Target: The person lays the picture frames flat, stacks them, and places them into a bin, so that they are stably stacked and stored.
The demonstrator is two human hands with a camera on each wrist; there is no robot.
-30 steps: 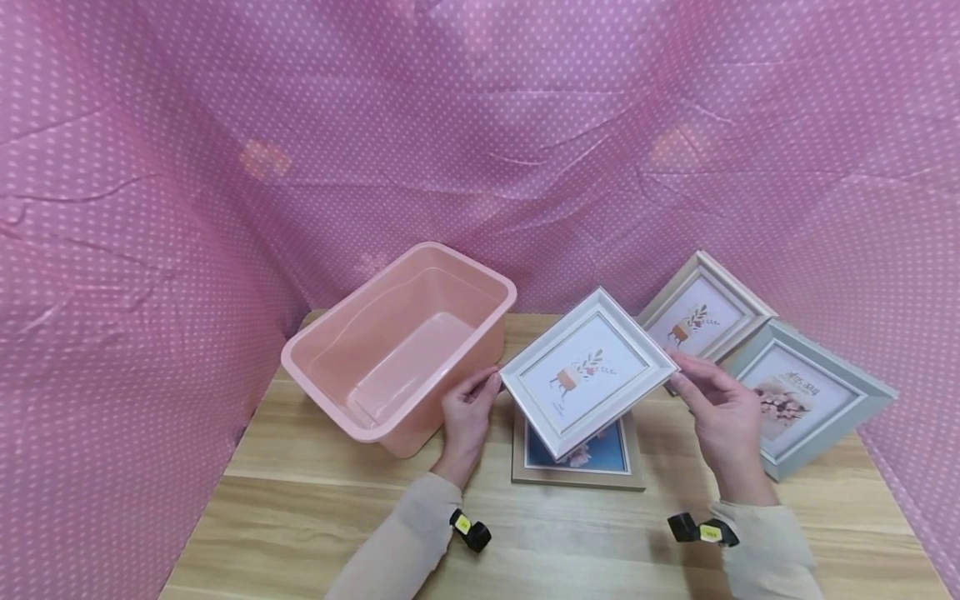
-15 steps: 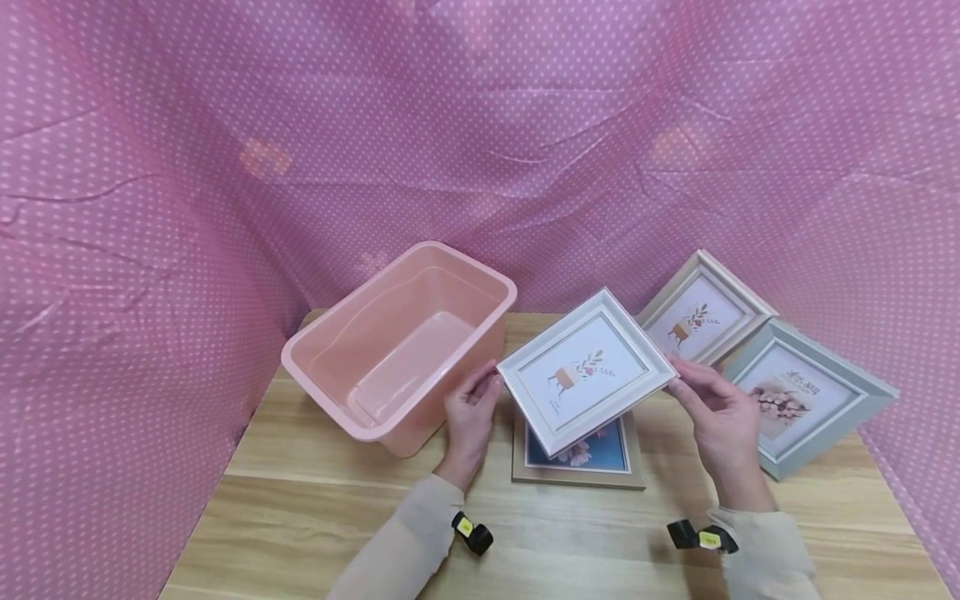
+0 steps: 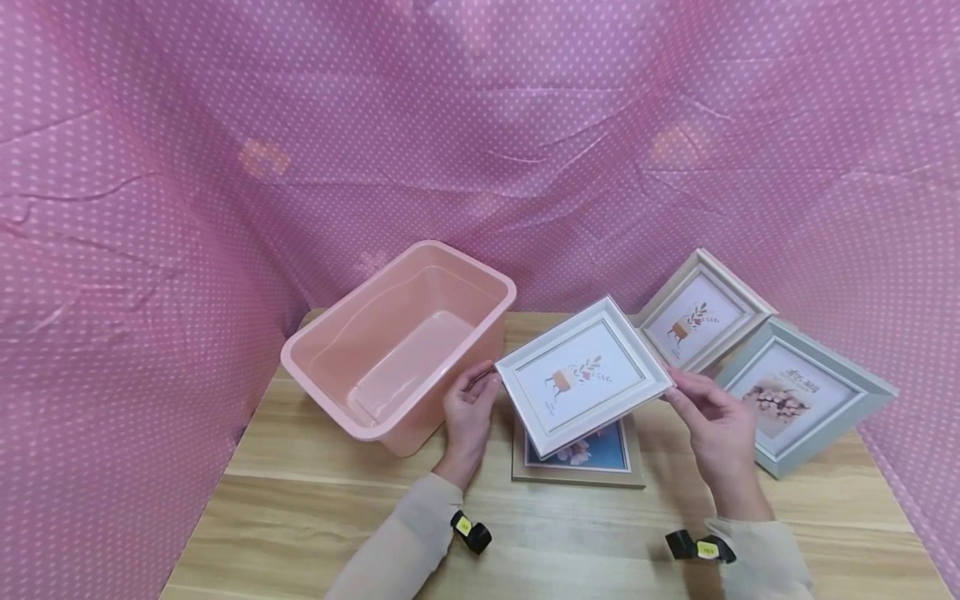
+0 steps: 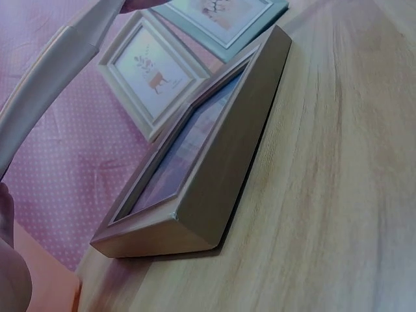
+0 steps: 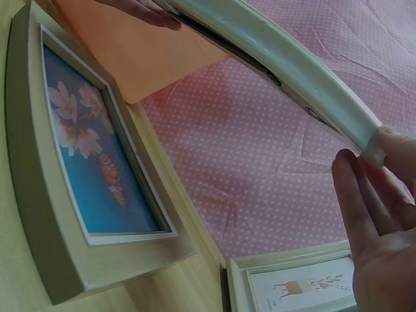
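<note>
A white picture frame with a plant-pot print is held tilted in the air by both hands. My left hand pinches its left corner, and my right hand pinches the right corner between thumb and fingers. Below it, a gold-brown picture frame with a blue flower picture lies flat on the table, partly covered in the head view. In the right wrist view the raised white frame shows edge-on, above the flower-picture frame.
A pink plastic tub stands left of the hands. At the right, a cream picture frame and a grey-green picture frame lean close together. The wooden table is backed by pink dotted cloth.
The white frame has tilted a little, its top corner moving right and down. My right hand has lowered slightly with it; my left hand stays nearly in place.
</note>
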